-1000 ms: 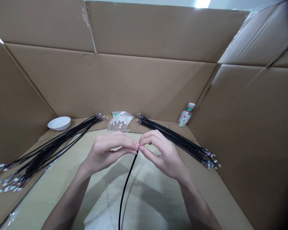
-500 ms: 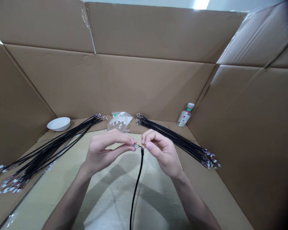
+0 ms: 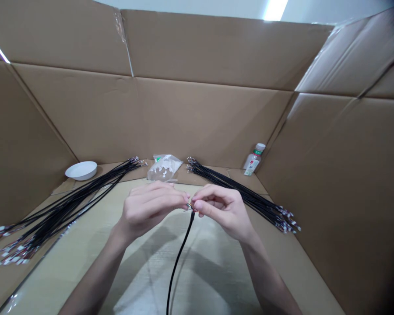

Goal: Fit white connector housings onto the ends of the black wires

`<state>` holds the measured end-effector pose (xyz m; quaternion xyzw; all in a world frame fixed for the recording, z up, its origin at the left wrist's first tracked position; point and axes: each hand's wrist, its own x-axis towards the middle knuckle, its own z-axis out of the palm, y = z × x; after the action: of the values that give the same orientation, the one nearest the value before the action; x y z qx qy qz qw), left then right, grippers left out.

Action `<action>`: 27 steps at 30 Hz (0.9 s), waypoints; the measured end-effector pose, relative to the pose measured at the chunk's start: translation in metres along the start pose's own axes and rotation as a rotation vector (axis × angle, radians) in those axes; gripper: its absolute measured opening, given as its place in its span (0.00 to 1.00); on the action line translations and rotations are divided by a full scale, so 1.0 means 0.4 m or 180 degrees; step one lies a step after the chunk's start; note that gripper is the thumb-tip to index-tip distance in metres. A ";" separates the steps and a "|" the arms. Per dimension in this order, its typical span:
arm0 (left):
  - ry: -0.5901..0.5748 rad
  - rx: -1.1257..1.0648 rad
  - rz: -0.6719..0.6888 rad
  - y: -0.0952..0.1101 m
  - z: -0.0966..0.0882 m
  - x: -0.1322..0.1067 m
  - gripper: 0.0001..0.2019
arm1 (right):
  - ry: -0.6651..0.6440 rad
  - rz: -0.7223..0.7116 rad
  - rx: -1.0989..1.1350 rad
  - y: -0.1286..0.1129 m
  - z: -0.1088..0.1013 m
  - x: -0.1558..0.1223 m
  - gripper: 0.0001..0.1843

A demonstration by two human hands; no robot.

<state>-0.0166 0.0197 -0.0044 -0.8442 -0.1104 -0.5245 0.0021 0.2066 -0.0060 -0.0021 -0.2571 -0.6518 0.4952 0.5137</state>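
My left hand [image 3: 150,208] and my right hand [image 3: 223,209] meet fingertip to fingertip over the middle of the work surface. Both pinch the top end of one black cable [image 3: 179,253], which hangs down from the fingers toward me and leaves the bottom of the view. Thin bare wire ends show between the fingertips. Any small part held at the tip is too small to make out.
A bundle of black cables [image 3: 57,210] lies at the left, another bundle [image 3: 243,197] at the right. At the back stand a white bowl [image 3: 81,169], a clear bag of small white parts [image 3: 163,167] and a small bottle [image 3: 254,159]. Cardboard walls [image 3: 210,118] enclose the surface.
The hands parted slightly half a second ago, baring the wire ends, and have closed together again. The cable has swung a little to the right and back.
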 end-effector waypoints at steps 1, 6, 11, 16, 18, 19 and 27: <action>0.0005 0.0069 0.0044 0.000 0.000 0.001 0.10 | -0.0030 -0.0042 -0.0112 -0.004 -0.002 -0.002 0.01; -0.0112 0.0153 0.0099 0.001 0.003 0.002 0.07 | -0.0231 0.0050 -0.0608 -0.022 -0.008 -0.005 0.05; -0.0180 -0.0228 -0.0007 0.004 0.001 0.005 0.07 | -0.0446 0.0387 -0.0118 -0.016 -0.014 0.007 0.08; 0.0064 -0.0351 -0.0119 0.002 0.002 0.008 0.11 | -0.0110 0.0352 0.0242 0.017 -0.008 0.019 0.11; 0.0195 -0.0268 -0.0255 0.002 0.007 0.009 0.13 | 0.0021 0.0352 0.0254 0.024 0.000 0.022 0.11; 0.0244 -0.0229 -0.0342 0.002 0.010 0.010 0.13 | 0.0110 0.0355 0.0256 0.026 0.004 0.022 0.11; 0.0372 -0.0150 -0.0875 0.013 0.016 0.012 0.09 | 0.0316 -0.0063 0.0050 0.014 0.017 0.008 0.09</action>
<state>-0.0079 0.0162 -0.0027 -0.7890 -0.2123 -0.5705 -0.0832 0.1982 -0.0038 -0.0056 -0.2708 -0.6241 0.4818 0.5523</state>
